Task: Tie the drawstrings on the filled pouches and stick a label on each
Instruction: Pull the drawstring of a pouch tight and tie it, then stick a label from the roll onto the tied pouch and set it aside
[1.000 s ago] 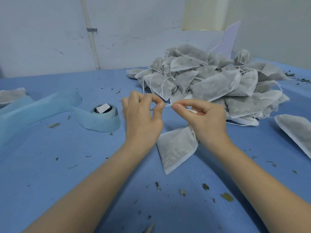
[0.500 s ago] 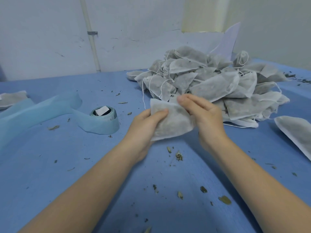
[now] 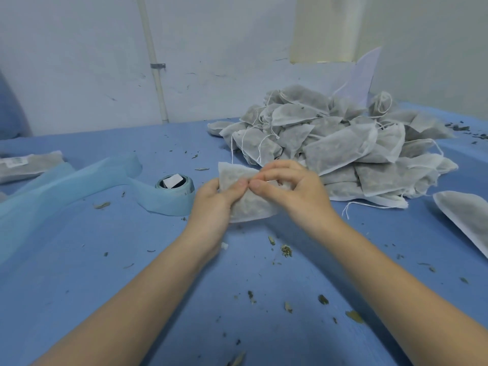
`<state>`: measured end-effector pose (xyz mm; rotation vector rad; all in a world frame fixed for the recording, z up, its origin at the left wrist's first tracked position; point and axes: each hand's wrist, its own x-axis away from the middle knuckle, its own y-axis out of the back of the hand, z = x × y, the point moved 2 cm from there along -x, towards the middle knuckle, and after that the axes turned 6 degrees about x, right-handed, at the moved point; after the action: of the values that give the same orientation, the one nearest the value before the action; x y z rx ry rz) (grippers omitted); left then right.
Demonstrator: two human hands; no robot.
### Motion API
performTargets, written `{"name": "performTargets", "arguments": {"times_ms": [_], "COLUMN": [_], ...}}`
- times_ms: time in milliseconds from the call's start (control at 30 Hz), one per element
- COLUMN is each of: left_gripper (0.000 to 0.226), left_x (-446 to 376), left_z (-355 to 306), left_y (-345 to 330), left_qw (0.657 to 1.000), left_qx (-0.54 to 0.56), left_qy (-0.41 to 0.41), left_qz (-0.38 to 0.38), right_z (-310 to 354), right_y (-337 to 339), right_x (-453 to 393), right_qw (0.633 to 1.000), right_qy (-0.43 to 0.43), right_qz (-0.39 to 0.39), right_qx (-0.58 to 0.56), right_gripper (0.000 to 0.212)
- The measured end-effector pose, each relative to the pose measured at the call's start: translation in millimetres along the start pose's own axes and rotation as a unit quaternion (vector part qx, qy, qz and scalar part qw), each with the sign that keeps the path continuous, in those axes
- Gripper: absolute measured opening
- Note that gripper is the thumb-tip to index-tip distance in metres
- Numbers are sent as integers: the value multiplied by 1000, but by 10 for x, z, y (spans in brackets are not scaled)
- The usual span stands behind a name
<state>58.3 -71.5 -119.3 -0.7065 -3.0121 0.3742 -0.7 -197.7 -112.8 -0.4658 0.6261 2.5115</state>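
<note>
Both hands, left hand point(image 3: 215, 198) and right hand point(image 3: 287, 186), pinch one filled pouch point(image 3: 247, 204) above the blue table point(image 3: 105, 260); the pouch heap point(image 3: 340, 143) awaits tying, while the label roll point(image 3: 175, 192) sits unused nearby.

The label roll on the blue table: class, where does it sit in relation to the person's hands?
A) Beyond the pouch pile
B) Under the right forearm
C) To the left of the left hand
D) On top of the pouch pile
C: the label roll stands on the table left of the left hand, which holds a pouch with the right hand.
</note>
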Motion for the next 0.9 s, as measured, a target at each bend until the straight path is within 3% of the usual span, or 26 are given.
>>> {"name": "performTargets", "arguments": {"times_ms": [67,133,200,300,400,533,733,833,900], "left_gripper": [22,16,14,16,14,17,18,13,20], "left_x": [-27,-58,-88,-141,-209,-311,-388,-422,-449], "left_z": [-78,-163,-231,-313,-412,-454,-501,-485,-448], "left_y": [103,234,384,620,861,1109,1254,1256,1260], "left_qw": [999,996,990,975,957,950,948,950,949], "left_qx": [-7,-16,-9,39,78,114,128,104,68], "left_qy": [-24,-53,-71,-86,-99,-76,-66,-80,-93], "left_qz": [-32,-73,-125,-201,-261,-280,-283,-284,-295], "right_z": [45,57,24,-46,-83,-53,-26,15,36], "right_y": [-95,-203,-334,-593,-838,-1036,-1254,-1375,-1455], "right_x": [-92,-215,-312,-357,-372,-456,-569,-560,-543], "right_qw": [993,950,930,966,974,967,968,975,980], "right_qy": [-45,-132,-187,-202,-128,-94,-83,-63,-55], "right_qz": [-4,-22,-18,66,175,213,204,168,133], "right_qx": [-109,-281,-318,-146,68,102,117,132,139], "right_gripper": [7,8,19,39,64,89,83,49,43]}}
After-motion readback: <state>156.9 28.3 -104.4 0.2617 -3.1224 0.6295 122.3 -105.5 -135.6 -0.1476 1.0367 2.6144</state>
